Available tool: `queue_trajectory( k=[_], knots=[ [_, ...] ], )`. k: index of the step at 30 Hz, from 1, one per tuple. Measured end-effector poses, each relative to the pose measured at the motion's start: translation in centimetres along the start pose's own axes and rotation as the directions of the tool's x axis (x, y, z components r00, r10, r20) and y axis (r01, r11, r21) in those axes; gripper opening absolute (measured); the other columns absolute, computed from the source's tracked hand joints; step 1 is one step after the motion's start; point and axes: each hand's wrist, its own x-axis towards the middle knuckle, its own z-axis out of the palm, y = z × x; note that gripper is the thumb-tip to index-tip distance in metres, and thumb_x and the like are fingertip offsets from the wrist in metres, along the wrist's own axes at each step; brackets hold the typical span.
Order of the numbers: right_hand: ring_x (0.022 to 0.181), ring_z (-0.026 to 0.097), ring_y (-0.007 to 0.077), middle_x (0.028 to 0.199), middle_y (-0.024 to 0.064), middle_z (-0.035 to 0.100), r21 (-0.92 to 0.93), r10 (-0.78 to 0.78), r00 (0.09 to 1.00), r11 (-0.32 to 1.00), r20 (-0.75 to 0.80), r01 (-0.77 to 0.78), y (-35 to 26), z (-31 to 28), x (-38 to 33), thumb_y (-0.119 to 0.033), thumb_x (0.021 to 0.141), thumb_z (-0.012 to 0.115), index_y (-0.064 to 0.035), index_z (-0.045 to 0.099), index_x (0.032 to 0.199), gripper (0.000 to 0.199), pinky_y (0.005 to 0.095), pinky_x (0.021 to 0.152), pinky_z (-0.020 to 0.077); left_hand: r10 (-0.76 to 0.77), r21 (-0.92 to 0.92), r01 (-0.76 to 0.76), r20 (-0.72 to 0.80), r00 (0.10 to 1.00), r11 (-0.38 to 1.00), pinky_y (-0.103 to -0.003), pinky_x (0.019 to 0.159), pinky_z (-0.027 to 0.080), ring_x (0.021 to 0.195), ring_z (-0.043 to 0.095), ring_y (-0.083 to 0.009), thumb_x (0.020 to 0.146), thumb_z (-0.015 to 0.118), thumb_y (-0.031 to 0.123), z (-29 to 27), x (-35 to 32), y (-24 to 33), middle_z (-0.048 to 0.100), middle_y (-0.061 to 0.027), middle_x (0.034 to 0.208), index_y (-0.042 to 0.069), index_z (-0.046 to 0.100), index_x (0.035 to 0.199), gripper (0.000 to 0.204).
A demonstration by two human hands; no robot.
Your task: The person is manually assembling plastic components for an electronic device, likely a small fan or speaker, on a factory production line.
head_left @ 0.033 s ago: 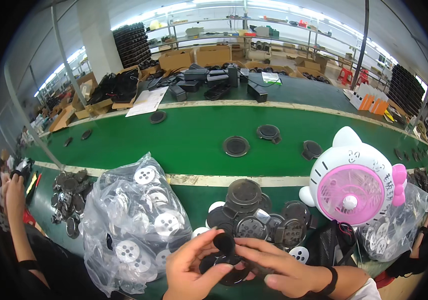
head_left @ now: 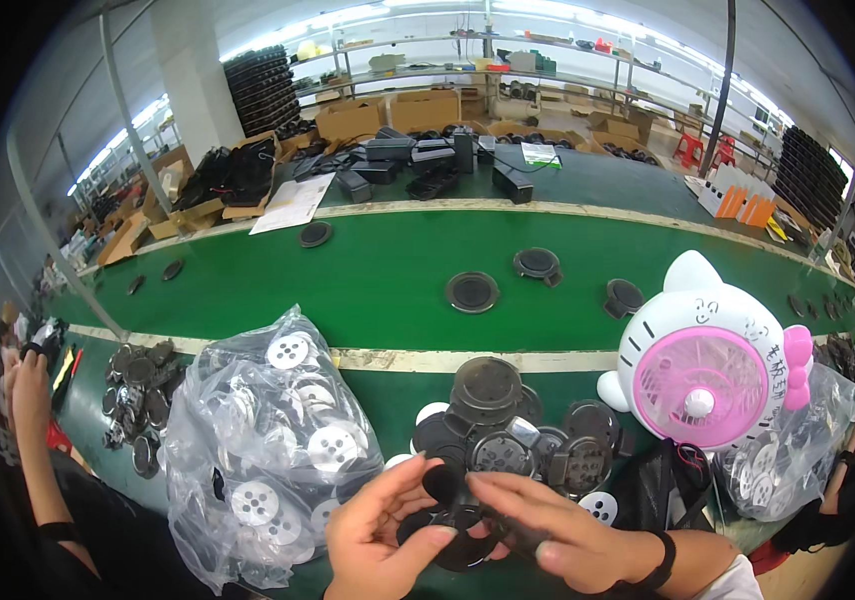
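My left hand (head_left: 378, 535) and my right hand (head_left: 583, 545) are together at the near edge of the bench, both closed on a black round part (head_left: 441, 484). The left thumb and fingers pinch it from the left; the right fingers press along its right side. Below, partly hidden by the fingers, shows a wider dark disc (head_left: 463, 552); whether it is joined to the held part I cannot tell. Just beyond the hands lies a heap of black round parts (head_left: 486, 390), with a white holed disc (head_left: 600, 508) beside my right hand.
A clear plastic bag of white holed discs (head_left: 256, 502) stands at left. A white and pink cat-shaped fan (head_left: 638, 350) stands at right, near a black pouch (head_left: 653, 490). Several black discs (head_left: 472, 292) lie on the green belt (head_left: 378, 290). Another person's arm (head_left: 36, 440) is far left.
The black round part has tilted and shifted slightly left. My right fingers have moved a little against it.
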Motion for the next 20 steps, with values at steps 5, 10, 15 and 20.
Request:
queue_trajectory(
  k=[5, 10, 15, 20],
  knots=[
    [0.142, 0.042, 0.0309, 0.168, 0.0129, 0.015, 0.563, 0.184, 0.979, 0.82, -0.091, -0.102, 0.3, 0.3, 0.2, -0.071, 0.095, 0.049, -0.0026, 0.01, 0.163, 0.104, 0.0478, 0.11, 0.0452, -0.021, -0.063, 0.02, -0.007, 1.0, 0.998, -0.032, 0.099, 0.051, 0.116, 0.065, -0.0235, 0.09, 0.077, 0.006, 0.5, -0.3, 0.3, 0.058, -0.0206, 0.14, -0.011, 0.046, 0.144, 0.065],
    [0.141, 0.042, 0.0266, 0.162, 0.0142, 0.023, 0.504, 0.114, 0.984, 0.863, -0.136, -0.03, 0.7, -0.2, -0.1, -0.063, 0.103, 0.04, -0.0007, 0.017, 0.16, 0.087, 0.0439, 0.115, 0.0382, 0.025, -0.048, -0.023, 0.038, 0.999, 0.999, -0.034, 0.097, 0.053, 0.117, 0.064, -0.0264, 0.087, 0.082, 0.014, 1.6, -1.6, -0.2, 0.051, -0.0242, 0.145, -0.013, 0.04, 0.146, 0.076],
    [0.13, 0.052, 0.0252, 0.146, 0.0172, 0.039, 0.558, 0.106, 0.988, 0.829, -0.111, -0.026, 1.1, 0.1, 0.2, -0.064, 0.102, 0.042, -0.0018, 0.022, 0.158, 0.086, 0.0429, 0.113, 0.04, 0.037, 0.004, -0.038, 0.129, 0.991, 0.999, -0.032, 0.096, 0.052, 0.114, 0.065, -0.0248, 0.086, 0.084, 0.023, 0.8, -1.9, -0.2, 0.049, -0.021, 0.143, -0.012, 0.037, 0.148, 0.085],
    [0.151, 0.029, 0.0308, 0.167, 0.0164, 0.017, 0.407, 0.163, 0.983, 0.906, -0.086, -0.115, 0.9, 0.1, 0.1, -0.069, 0.097, 0.05, -0.0051, 0.021, 0.159, 0.094, 0.048, 0.121, 0.0262, 0.025, 0.199, -0.048, 0.119, 0.993, 0.979, -0.033, 0.096, 0.054, 0.12, 0.061, -0.0249, 0.091, 0.078, 0.032, 0.1, -2.4, -0.3, 0.045, -0.0218, 0.148, -0.007, 0.045, 0.145, 0.075]
  ],
)
